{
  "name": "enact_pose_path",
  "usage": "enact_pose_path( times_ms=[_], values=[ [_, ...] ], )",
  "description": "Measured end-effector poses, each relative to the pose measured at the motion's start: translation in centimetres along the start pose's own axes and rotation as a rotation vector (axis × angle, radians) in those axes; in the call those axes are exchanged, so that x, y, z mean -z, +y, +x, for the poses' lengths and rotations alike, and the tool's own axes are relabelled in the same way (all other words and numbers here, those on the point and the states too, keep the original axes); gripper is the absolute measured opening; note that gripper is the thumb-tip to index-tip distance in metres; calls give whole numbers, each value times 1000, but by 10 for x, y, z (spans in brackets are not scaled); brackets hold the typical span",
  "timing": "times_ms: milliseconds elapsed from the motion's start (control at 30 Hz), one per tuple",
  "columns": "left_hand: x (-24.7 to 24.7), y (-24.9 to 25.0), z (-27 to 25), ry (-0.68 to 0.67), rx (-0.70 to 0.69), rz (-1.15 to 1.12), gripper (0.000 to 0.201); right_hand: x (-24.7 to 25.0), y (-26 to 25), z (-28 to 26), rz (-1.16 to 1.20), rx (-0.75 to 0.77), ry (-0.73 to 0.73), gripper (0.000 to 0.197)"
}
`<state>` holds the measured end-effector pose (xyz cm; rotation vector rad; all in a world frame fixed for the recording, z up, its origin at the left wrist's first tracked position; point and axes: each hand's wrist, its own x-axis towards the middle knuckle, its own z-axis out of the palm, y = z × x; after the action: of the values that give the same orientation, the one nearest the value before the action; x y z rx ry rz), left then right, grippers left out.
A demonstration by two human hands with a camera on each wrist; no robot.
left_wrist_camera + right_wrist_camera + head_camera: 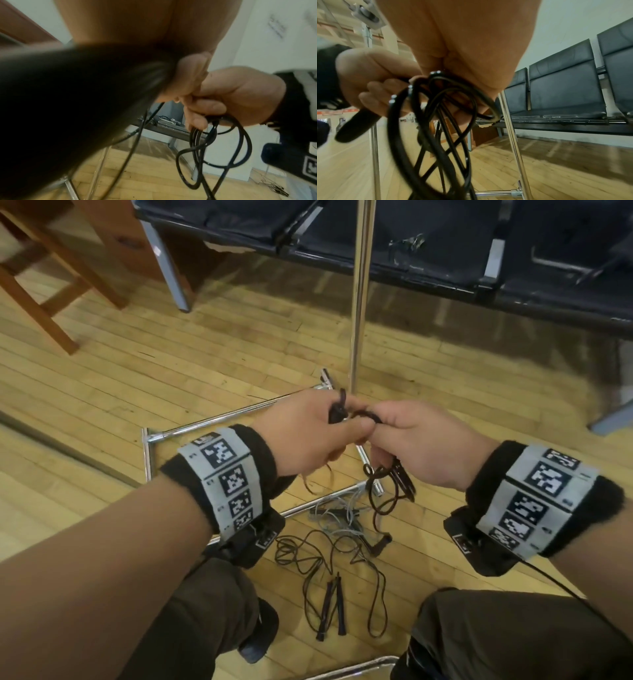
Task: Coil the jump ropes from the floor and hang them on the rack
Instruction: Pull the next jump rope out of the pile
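My two hands meet above the floor on one black jump rope. My left hand [325,422] grips its black handle [356,127], which fills the left of the left wrist view. My right hand [387,436] holds the gathered loops [387,491], which hang below its curled fingers [197,119]. A second black jump rope [329,604] lies loose on the floor between my knees, its two handles side by side. A grey rope [339,515] lies tangled by the rack's base. The rack's chrome pole [359,296] rises just beyond my hands.
The rack's chrome base bars [219,422] frame the floor under my hands. A row of black seats [445,251] stands behind the pole. A wooden stool [41,285] is at the far left. My knees [191,628] and a shoe [260,635] flank the floor ropes.
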<state>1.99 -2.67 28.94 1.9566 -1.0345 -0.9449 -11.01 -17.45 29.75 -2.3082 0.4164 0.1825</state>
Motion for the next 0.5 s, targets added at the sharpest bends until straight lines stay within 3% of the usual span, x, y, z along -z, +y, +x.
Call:
enact_pose_path(
  times_ms=[200,500],
  values=[
    [5,2,5,195,-46,69,24,6,1,-8,98,24,54,23],
    [16,-1,9,493,-32,57,22,-4,25,3,66,-25,61,16]
  ],
)
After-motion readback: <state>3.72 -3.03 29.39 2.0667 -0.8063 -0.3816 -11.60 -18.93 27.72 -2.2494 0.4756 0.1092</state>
